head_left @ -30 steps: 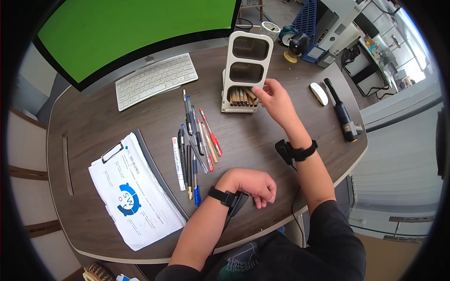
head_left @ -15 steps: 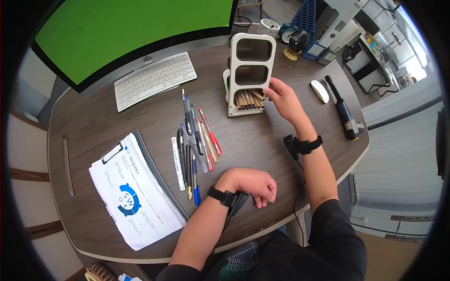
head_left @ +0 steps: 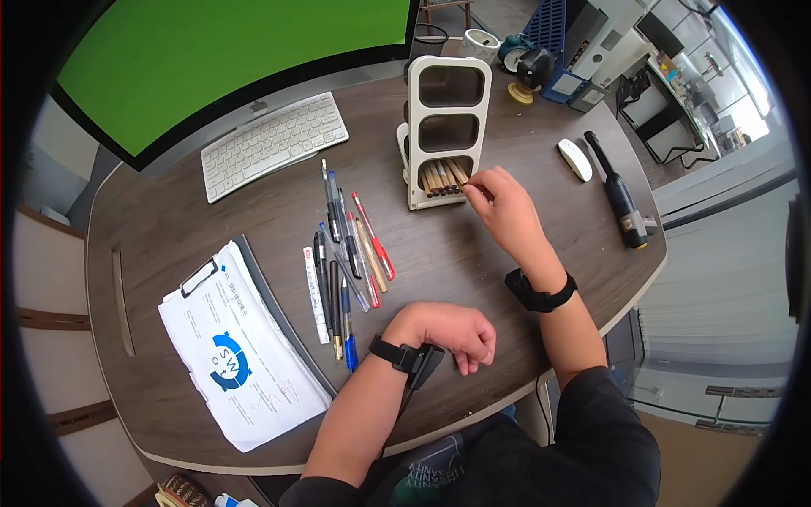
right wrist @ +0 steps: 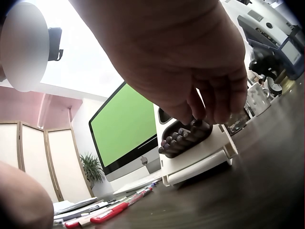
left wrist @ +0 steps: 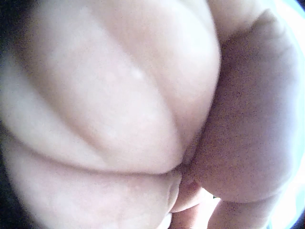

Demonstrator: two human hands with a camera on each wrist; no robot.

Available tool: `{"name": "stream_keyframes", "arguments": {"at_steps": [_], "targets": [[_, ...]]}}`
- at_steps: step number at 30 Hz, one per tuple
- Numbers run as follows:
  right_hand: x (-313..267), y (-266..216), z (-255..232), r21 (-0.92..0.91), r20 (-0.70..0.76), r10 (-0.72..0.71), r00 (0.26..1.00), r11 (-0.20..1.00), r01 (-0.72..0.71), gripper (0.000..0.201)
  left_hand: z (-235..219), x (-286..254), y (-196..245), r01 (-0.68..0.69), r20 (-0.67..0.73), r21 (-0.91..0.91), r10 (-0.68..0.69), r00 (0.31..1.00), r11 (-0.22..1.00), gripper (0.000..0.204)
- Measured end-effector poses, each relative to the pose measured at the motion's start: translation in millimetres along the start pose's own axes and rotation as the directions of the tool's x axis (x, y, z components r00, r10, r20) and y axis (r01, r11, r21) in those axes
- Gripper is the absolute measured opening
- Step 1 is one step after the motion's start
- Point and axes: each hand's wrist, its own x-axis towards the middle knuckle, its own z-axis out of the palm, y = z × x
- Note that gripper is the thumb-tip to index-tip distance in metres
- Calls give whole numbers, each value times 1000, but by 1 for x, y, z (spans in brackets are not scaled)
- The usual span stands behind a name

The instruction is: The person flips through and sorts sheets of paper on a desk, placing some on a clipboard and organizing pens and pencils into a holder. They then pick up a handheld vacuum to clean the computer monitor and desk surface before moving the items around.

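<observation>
A white holder with three stacked openings [head_left: 449, 151] stands upright at the back of the desk, several pencils [head_left: 438, 179] lying in its lowest opening. At that opening's right edge my right hand [head_left: 509, 220] pinches the end of one pencil between thumb and forefinger; the right wrist view shows the hand [right wrist: 190, 71] over the dark pencil ends [right wrist: 178, 141]. My left hand [head_left: 452, 331] rests idle on the desk, its fingers loosely curled; its palm [left wrist: 109, 95] fills the left wrist view. Left of it lie loose pens, among them a red one [head_left: 374, 239].
A keyboard [head_left: 274, 144] lies below the monitor [head_left: 245, 63]. Clipped papers [head_left: 241, 355] lie at the left. A mouse [head_left: 575, 160] and a black handheld device [head_left: 621, 198] are at the right. Behind the holder stand a white cup [head_left: 481, 46] and blue file holders [head_left: 562, 84].
The holder has shifted slightly right and nearer. My right hand has moved from the holder's side down to a pencil end in the lowest opening. My left hand has stayed still.
</observation>
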Motion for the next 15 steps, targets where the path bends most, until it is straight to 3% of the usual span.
{"name": "stream_keyframes", "arguments": {"at_steps": [10, 13, 15], "targets": [[1, -1, 1, 37, 71, -53, 996, 998, 51, 23, 1, -1, 2, -11, 3, 16, 11, 1000, 1000, 17], [2, 2, 8, 128, -2, -20, 1000, 992, 20, 27, 1, -2, 5, 1, 2, 23, -1, 1000, 1000, 17], [0, -1, 7, 73, 34, -36, 999, 997, 33, 27, 1, -2, 4, 0, -2, 20, 0, 1000, 1000, 16]]}}
